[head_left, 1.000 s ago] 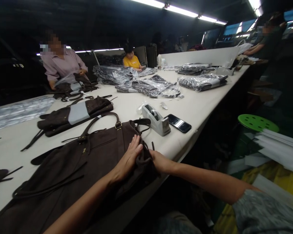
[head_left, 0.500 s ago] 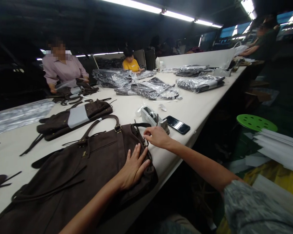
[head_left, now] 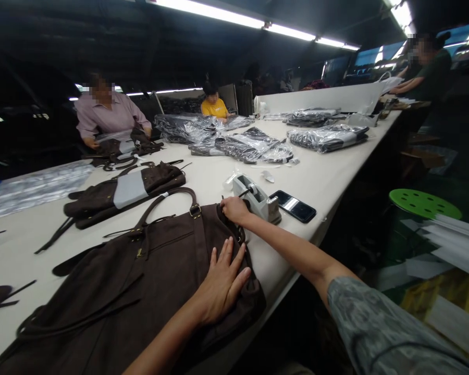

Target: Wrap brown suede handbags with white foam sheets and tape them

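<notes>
A dark brown handbag lies flat on the table in front of me, its rolled handles and thin straps loose on it. My left hand rests spread on the bag's right part, palm down. At the bag's upper right corner my right hand has its fingers curled closed on the edge by a strap; what exactly they grip is hidden. Just beyond that hand stands a grey tape dispenser, and beside it lies a black phone.
Another brown bag with a grey wrap lies behind. Plastic-wrapped bags are spread further back on the white table. A person in a pink shirt handles a bag at the left. A green stool stands right of the table edge.
My right hand has moved up and left along the bag's corner, from the ring on its side to the upper edge. My left hand stays spread on the bag. The view has shifted slightly.
</notes>
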Demonstrator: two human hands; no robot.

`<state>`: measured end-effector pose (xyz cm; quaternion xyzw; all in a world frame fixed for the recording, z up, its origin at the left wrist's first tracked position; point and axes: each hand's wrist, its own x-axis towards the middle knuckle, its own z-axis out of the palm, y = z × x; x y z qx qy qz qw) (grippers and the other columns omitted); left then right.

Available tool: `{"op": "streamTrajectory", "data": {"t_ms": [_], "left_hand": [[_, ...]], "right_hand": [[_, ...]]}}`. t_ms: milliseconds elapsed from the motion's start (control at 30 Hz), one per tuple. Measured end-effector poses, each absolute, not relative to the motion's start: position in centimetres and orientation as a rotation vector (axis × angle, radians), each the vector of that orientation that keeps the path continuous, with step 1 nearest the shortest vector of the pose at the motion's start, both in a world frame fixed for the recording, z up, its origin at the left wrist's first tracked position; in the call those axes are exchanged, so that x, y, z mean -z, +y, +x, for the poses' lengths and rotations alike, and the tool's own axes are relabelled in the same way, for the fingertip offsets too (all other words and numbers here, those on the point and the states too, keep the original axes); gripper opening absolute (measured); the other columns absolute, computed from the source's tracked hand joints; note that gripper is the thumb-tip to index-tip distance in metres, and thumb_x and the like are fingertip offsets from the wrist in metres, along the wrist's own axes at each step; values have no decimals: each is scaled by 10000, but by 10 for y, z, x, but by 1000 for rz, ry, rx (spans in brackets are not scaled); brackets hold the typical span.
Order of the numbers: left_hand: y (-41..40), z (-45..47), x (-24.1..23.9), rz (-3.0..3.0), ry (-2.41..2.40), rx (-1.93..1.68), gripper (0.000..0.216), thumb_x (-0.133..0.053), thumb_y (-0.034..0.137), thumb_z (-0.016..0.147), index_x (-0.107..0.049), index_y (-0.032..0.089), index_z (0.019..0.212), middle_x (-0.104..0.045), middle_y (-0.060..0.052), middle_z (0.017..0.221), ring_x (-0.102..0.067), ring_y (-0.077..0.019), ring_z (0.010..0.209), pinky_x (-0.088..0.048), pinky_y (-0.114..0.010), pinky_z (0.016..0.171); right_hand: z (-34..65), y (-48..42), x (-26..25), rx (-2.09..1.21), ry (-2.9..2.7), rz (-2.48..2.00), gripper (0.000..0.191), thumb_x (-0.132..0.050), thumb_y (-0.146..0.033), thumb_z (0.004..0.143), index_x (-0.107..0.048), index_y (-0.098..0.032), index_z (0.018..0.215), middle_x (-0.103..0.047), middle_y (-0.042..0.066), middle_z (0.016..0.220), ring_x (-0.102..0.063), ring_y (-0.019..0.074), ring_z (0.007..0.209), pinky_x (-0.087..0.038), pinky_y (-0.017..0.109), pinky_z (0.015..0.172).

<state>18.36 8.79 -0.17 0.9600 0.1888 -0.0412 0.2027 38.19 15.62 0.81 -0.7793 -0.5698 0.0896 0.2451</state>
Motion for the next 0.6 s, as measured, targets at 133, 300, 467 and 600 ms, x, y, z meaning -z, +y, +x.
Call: {"op": "streamTrajectory", "data": {"t_ms": [133, 300, 467, 600], "left_hand": [[87, 185, -5, 2648, 540, 118, 656, -149, 575, 980, -147, 235, 1541, 44, -130, 1607, 36, -287, 1494, -43, -601, 1192], [86, 185, -9, 2636, 546, 118, 662, -155, 597, 972, -225, 242, 1526, 11, -135, 1611, 21, -280, 1497, -38, -590, 1196], [86, 184, -6, 2643, 545, 95, 656, -159, 608, 967, -258, 265, 1517, -38, -135, 1616, 12, -276, 1499, -29, -585, 1197], [86, 184, -7, 2646, 551, 69, 659, -160, 603, 969, -276, 249, 1513, -44, -143, 1614, -10, -285, 1500, -48, -588, 1197]], "right_hand": [[379, 162, 0, -257, -1432, -2123, 316, -499, -163, 883, -726, -172, 1103, -722, 84, 1119, -646, 189, 1062, -444, 242, 919], [371, 141, -2, -279, -1349, -2138, 363, -417, -298, 972, -714, -129, 1095, -743, 109, 1001, -681, 190, 943, -455, 246, 833], [358, 135, -18, -311, -1407, -2100, 498, -573, -588, 875, -756, -126, 878, -744, 143, 924, -678, 250, 938, -452, 278, 811], [357, 143, -7, -417, -1257, -2044, 274, -612, -359, 891, -750, -123, 911, -749, 111, 945, -679, 201, 926, -458, 242, 808]]}}
